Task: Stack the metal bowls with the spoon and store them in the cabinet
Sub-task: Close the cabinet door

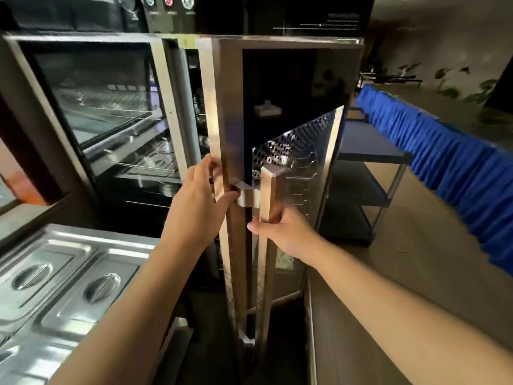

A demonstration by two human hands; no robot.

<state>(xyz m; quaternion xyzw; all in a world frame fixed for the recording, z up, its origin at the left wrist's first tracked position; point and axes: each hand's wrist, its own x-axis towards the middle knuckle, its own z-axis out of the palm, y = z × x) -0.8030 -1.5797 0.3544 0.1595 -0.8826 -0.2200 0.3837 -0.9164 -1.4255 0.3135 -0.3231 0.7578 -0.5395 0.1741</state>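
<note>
A tall steel cabinet (91, 112) with two glass doors fills the middle of the head view. Its right door (277, 93) stands partly ajar, edge-on to me. My right hand (280, 232) is wrapped around the long vertical door handle (268, 195). My left hand (201, 201) grips the door's steel edge (219, 134), fingers curled behind it and thumb near the handle bracket. Wire shelves and stacked metal dishes (166, 188) show dimly through the left glass door. No loose bowls or spoon are in sight.
Steel food pans with lids (66, 284) lie on a counter at the lower left. A blue pleated table skirt (444, 168) runs along the right. A dark shelf trolley (366, 173) stands behind the door. Control knobs (168, 1) sit atop the cabinet.
</note>
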